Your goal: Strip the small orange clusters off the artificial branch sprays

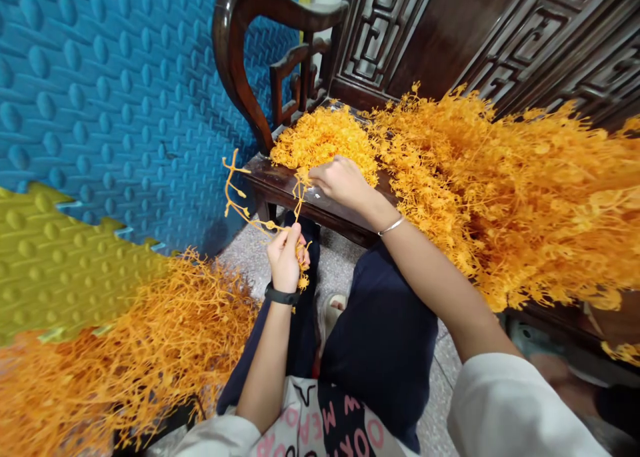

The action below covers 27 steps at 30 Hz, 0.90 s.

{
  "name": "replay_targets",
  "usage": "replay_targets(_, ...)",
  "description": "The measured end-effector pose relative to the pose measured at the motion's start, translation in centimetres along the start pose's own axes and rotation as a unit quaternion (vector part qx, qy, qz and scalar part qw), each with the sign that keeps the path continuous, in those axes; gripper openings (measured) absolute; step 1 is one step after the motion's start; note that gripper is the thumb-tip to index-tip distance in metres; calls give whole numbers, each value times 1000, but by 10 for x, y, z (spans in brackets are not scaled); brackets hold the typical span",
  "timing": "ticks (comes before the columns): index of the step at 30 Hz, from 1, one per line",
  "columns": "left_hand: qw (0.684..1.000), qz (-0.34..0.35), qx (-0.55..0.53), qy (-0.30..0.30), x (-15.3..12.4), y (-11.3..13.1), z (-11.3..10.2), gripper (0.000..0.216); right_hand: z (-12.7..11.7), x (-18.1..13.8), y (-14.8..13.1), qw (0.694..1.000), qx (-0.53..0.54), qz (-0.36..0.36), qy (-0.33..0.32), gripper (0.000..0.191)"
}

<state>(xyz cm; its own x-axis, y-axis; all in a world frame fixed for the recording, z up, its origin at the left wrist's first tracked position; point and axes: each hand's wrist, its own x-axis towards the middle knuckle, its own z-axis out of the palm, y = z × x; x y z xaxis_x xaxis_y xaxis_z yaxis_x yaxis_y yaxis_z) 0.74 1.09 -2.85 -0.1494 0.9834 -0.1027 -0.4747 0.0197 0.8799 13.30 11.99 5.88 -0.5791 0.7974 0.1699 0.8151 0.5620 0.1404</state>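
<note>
My left hand [286,257], below the bench's front edge, is closed round a branched orange plastic stem [250,219]. The stem's bare twigs stick out to the left, and a few flower-like bits hang under the fist. My right hand [341,180] pinches a small orange plastic flower [302,175] at the tip of one twig, over the edge of the seat. Whether the flower is still joined to the twig I cannot tell. Just behind my right hand lies a heap of loose orange flowers [325,137] on the seat.
A dark carved wooden bench [330,207] stands ahead. On its right is a big pile of orange flowered stems [540,190]. Bare orange stems [165,337] are heaped at the lower left. A blue foam mat [125,97] covers the left wall. Another person's foot [547,367] shows lower right.
</note>
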Motion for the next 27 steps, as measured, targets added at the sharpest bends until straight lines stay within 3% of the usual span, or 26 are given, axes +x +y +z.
replay_targets(6,999,21,-24,27,-2,12,-1,36,5,8,-13,998,-5,-35,53,31)
replay_targets(10,998,26,-33,38,-8,15,0,36,8,14,-18,998,9,-18,60,31)
replay_targets(14,995,35,-41,87,-20,10,-1,40,6,18,21,977,69,158,127,37)
replay_targets(17,997,20,-36,62,-24,9,0,40,5,13,69,938,92,255,217,48)
replay_targets(19,999,-1,-39,29,-22,8,1,37,7,10,92,924,85,276,252,52)
replay_targets(22,997,-41,-57,-5,-14,6,3,36,15,11,103,921,77,275,266,53)
replay_targets(27,991,-102,-72,-42,-5,1,1,44,32,21,101,917,85,322,219,57)
